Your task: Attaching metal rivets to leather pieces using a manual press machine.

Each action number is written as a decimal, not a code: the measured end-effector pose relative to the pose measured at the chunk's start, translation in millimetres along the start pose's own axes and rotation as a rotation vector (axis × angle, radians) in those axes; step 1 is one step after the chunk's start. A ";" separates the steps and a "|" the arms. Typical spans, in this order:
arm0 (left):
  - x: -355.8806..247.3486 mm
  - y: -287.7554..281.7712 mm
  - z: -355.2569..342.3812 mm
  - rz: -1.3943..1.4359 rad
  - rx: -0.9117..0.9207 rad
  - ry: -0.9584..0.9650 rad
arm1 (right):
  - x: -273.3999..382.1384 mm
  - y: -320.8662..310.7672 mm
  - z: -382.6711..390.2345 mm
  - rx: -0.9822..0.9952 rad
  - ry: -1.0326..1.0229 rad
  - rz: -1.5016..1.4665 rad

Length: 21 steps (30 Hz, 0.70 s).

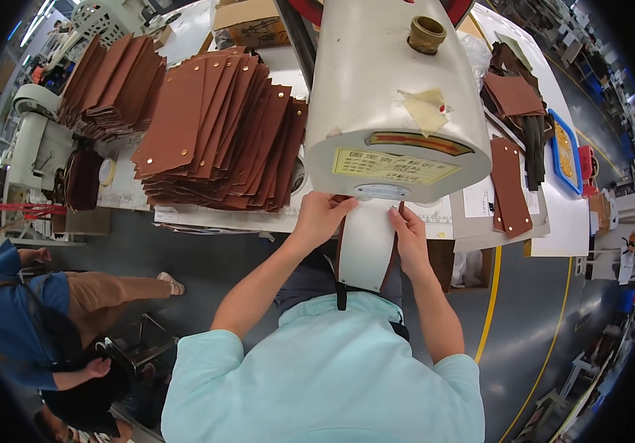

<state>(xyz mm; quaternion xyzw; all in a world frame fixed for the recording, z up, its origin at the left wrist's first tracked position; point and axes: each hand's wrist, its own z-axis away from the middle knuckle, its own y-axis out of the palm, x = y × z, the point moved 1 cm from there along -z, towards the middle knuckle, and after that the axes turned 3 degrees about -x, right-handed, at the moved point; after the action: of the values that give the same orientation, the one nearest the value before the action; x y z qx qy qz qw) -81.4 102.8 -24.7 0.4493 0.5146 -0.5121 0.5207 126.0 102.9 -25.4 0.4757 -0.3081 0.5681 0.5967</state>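
Observation:
Below the front of a large cream-coloured machine head (395,96), a pale panel with brown edges (366,247) reaches toward my waist. My left hand (322,220) pinches its upper left side, fingers closed close under the machine. On the other side my right hand (410,240) grips the right edge, thumb on top. The machine head hides the panel's far end and some of my fingertips. Left of the machine, a large fanned stack of brown leather panels (184,118) with brass-coloured snaps lies on the white table (129,173).
More brown panels (114,85) stand stacked at the far left. On the right lie two brown strips (509,188), dark cloth (534,140) and a blue tray (562,125) of small brass-coloured parts. A cardboard box (254,26) sits behind. A person in blue (29,310) is at the lower left.

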 end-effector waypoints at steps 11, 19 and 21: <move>-7.4 -1.5 -9.3 -0.225 0.009 -0.015 | -11.2 -5.1 -8.3 -0.011 0.001 -0.037; -11.5 1.4 -7.0 -0.132 -0.020 0.036 | -27.5 -8.6 -15.6 -0.071 -0.017 0.088; 0.3 -4.7 -7.5 -0.059 -0.031 -0.036 | -17.9 0.9 -11.8 -0.054 -0.005 0.005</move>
<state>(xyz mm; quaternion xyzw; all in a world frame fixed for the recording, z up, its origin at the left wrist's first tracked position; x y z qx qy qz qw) -86.7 110.0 -25.2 0.4166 0.5260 -0.5272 0.5214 120.1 106.7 -45.7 0.4600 -0.3258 0.5598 0.6073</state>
